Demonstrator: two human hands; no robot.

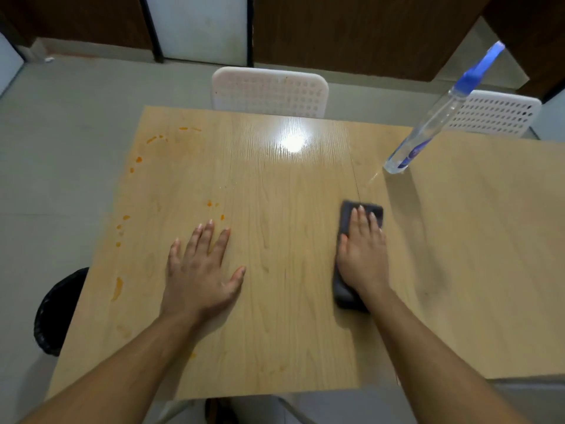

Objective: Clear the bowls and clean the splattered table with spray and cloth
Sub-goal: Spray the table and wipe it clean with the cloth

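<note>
2 white chairs [269,91] behind orange-splattered table [275,301].

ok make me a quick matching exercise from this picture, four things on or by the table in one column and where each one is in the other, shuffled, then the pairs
Things
1. spray bottle
2. cloth
3. orange splatters
4. black bin bag

Places
A. under the flat right hand
B. on the floor past the table's left edge
C. standing at the far right of the table
D. along the table's left side, beyond the left hand

Pairs: 1-C, 2-A, 3-D, 4-B
</note>
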